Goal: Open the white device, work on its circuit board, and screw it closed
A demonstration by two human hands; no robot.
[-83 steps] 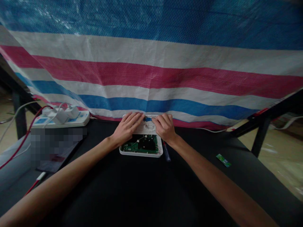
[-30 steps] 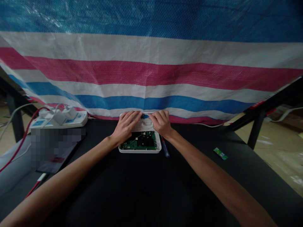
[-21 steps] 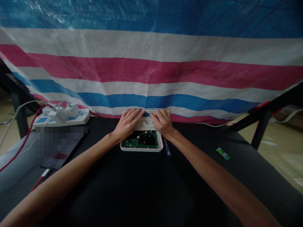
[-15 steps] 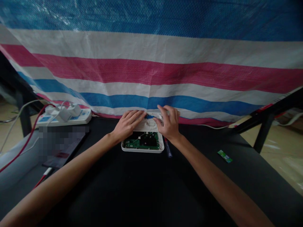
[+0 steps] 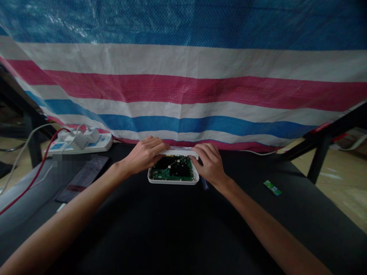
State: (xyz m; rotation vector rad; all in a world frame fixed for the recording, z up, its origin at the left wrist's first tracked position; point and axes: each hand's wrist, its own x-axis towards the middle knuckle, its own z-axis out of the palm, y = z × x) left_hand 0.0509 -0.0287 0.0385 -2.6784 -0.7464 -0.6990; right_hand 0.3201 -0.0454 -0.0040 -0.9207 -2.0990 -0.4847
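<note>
A white device case (image 5: 172, 181) lies on the black table, with a green circuit board (image 5: 172, 170) showing inside it. Its white cover (image 5: 179, 152) stands tilted up along the far edge. My left hand (image 5: 143, 154) grips the cover's left end and my right hand (image 5: 211, 164) grips its right end. A thin white wire crosses the board. A pen-like tool (image 5: 204, 184) lies just right of the case, partly under my right wrist.
A white power strip (image 5: 82, 142) with plugs and red and white cables sits at the far left. A dark phone (image 5: 83, 177) lies near it. A small green packet (image 5: 272, 188) rests at the right. A striped tarp (image 5: 183, 88) hangs behind the table.
Both hands lay flat on the cover's far part; now they have drawn back to its ends and the cover is raised on edge, uncovering more of the board.
</note>
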